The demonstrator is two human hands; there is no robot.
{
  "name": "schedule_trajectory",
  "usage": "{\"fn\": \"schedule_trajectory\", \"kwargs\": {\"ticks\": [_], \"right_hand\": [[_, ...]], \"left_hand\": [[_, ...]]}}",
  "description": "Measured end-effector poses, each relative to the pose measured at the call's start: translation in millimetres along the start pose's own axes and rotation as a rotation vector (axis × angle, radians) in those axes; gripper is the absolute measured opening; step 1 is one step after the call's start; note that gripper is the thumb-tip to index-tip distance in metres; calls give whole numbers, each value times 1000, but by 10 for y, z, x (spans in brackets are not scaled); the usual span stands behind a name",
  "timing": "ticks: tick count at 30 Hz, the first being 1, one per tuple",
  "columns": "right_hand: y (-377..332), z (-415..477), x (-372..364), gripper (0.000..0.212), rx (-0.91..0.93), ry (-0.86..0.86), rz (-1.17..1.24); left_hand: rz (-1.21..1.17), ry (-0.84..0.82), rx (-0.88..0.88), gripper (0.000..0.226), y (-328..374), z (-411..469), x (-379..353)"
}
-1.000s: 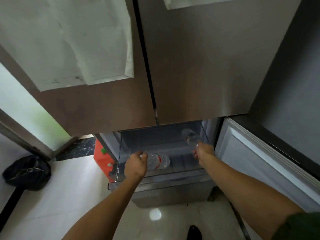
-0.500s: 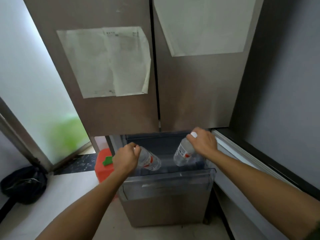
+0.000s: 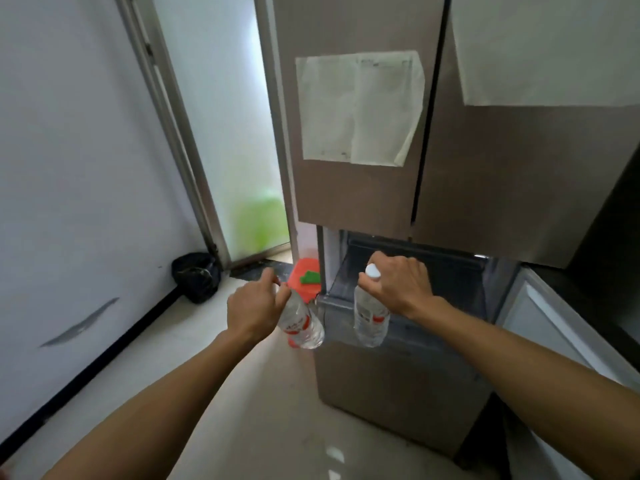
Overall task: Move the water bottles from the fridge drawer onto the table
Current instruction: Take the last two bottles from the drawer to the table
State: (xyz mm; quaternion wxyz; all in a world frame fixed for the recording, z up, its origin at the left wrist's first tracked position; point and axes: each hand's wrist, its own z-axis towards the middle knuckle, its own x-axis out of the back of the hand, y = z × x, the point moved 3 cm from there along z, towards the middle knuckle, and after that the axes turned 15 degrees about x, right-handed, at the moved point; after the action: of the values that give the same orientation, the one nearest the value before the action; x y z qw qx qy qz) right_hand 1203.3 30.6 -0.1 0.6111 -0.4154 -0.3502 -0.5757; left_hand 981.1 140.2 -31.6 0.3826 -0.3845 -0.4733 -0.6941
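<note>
My left hand (image 3: 254,306) grips the neck of a clear water bottle with a red label (image 3: 302,323), which hangs tilted to the left of the fridge drawer. My right hand (image 3: 401,287) holds a second clear bottle (image 3: 370,318) by its white-capped top, and it hangs upright in front of the drawer's front edge. The fridge drawer (image 3: 446,282) stands pulled out below the two brown fridge doors. What lies inside the drawer is mostly hidden by my right hand. No table is in view.
A red container with a green patch (image 3: 306,277) sits on the floor left of the fridge. A black bag (image 3: 195,277) lies by the wall near a frosted glass door (image 3: 221,133). An open lower fridge door (image 3: 561,334) stands at the right. Papers (image 3: 360,107) hang on the fridge.
Both hands have lifted their bottles up and out of the drawer, towards me and to the left. The view has swung left, so the wall and the glass door now show.
</note>
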Motion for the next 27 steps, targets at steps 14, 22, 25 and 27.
{"fn": "schedule_trajectory", "kwargs": {"ticks": [14, 22, 25, 27], "right_hand": [[-3466, 126, -1100, 40, 576, -224, 222], [-5823, -10, -1657, 37, 745, -314, 379], [-6535, 8, -1748, 36, 806, -344, 416], [-7001, 73, -1828, 33, 859, -365, 443]], "left_hand": [[266, -36, 440, 33, -3319, -1577, 1274], [292, 18, 628, 21, -5242, -2372, 2314], [361, 17, 703, 23, -5848, -2597, 2578], [386, 22, 777, 25, -6238, -2740, 2707]]}}
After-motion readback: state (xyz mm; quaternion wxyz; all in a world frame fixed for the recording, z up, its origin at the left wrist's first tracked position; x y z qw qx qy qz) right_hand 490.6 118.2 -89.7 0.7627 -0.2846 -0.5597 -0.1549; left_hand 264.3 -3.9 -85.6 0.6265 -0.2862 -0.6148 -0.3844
